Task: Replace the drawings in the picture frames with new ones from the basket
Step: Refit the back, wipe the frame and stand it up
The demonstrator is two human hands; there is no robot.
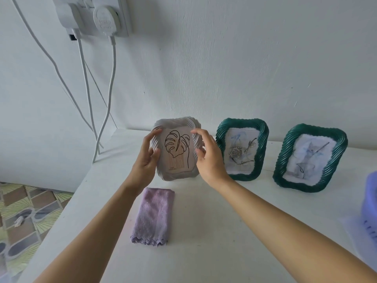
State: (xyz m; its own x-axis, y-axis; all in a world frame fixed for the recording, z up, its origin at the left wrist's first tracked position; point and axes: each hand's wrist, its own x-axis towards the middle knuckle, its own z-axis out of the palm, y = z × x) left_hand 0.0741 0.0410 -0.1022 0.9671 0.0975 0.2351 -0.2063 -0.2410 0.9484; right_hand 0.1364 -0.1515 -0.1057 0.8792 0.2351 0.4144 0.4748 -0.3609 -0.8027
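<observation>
Currently, head cam: white frame (177, 177) w/ leaf drawing (177, 152) is held upright at frame centre, left edge gripped by left hand (145, 158), fingers curled. Right hand (208, 158) is positioned at right edge, fingers loosely curved; contact can't be told. Lavender basket (370, 201) is seen at far right.

A white ridged picture frame (176, 124) stands on the white table (224, 225) against the wall, a leaf line drawing (177, 148) in it. The left hand (145, 158) grips its left edge, thumb in front. The right hand (208, 158) curves at its right edge; whether it grips is unclear. To the right stand two green frames, one with a rose (242, 121), one with a cat (314, 128). A folded lilac cloth (153, 215) lies near the white frame.
</observation>
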